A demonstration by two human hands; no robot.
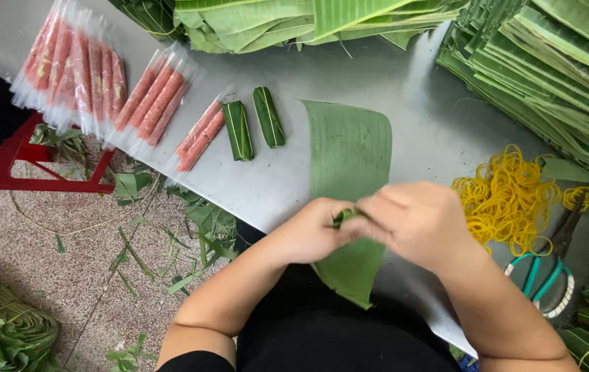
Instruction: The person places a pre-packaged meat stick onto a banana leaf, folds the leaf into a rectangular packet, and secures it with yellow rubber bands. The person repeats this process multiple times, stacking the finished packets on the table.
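Both hands meet at the near edge of the grey table (405, 89), the left hand (312, 231) and right hand (415, 220) pinching a small folded green leaf bundle (343, 218) between their fingertips. Under them a flat banana leaf strip (349, 158) lies with its long axis running away from the near edge, its near end overhanging. Bare tabletop lies beyond it, with yellow rubber bands (508, 196) near the right hand and two wrapped rolls (253, 124) well to the left

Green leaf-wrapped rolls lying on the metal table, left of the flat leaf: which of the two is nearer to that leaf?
The right-hand roll, tilted; the other roll lies beside the pink sausage packs, farther from the flat leaf.
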